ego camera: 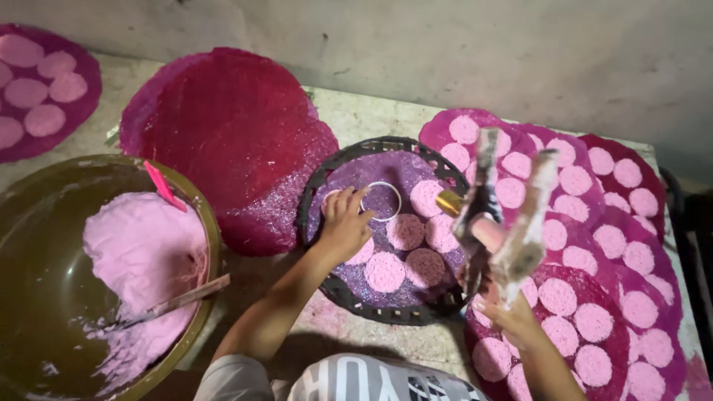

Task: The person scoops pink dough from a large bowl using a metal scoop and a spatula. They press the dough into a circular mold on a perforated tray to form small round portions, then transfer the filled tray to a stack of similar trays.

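Nearest the lens, your grey printed sleeve (356,380) is filling the bottom edge. Your right hand (512,315) is gripping, fingers closed, a paste-crusted tool (499,223) with two upright blades and a pink roller. Your left hand (343,223), fingers curled, is pinning a white ring mould (382,201) at its fingertips onto the purple sheet (371,172) in the black mesh tray (327,286). Beside that hand, about seven pink discs (406,232) are already lying on the sheet; its far part is staying bare, so filling appears roughly half done. Beyond your right hand, finished sheets (616,245) are overlapping. Left of your left arm, the brass basin (199,200) is holding pink paste (145,256), a scraper (174,301) and a pink spatula (163,186).
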